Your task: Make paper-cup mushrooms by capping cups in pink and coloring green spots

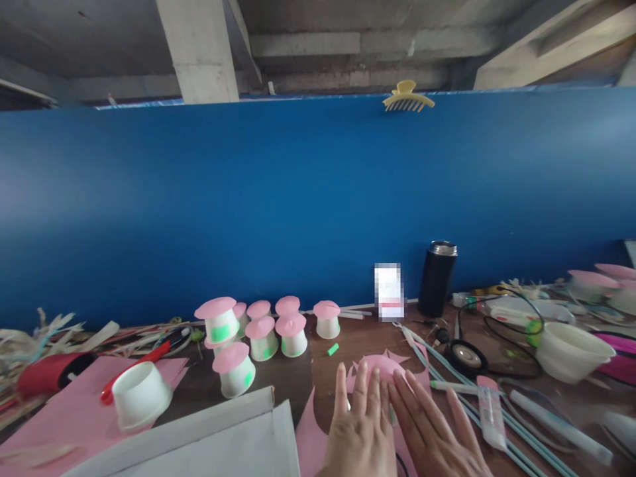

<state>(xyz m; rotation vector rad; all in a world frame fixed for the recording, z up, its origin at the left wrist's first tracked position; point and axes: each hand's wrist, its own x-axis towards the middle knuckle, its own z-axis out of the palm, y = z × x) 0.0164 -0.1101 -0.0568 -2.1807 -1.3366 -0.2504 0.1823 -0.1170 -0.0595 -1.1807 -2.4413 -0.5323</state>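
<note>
My left hand (358,427) lies palm down with its fingers stretched and slightly spread. My right hand (431,424) is flat beside it, fingers extended and angled inward. The fingertips of both rest at a round piece of pink paper (381,364); what lies beneath it is mostly hidden by my hands. Jagged scraps of pink paper (309,434) lie around them. Farther left stand several upturned white paper cups (233,377) topped with pink discs and bearing green patches. A small green piece (332,349) sits on the table near one capped cup (327,324).
At left are a bare white cup (142,395), pink sheets (64,404) and a white box lid (199,437). To the right are a glue tube (491,411), blue cords (527,430), a dark flask (437,278) and stacked white bowls (571,351). A blue partition (298,199) rises behind.
</note>
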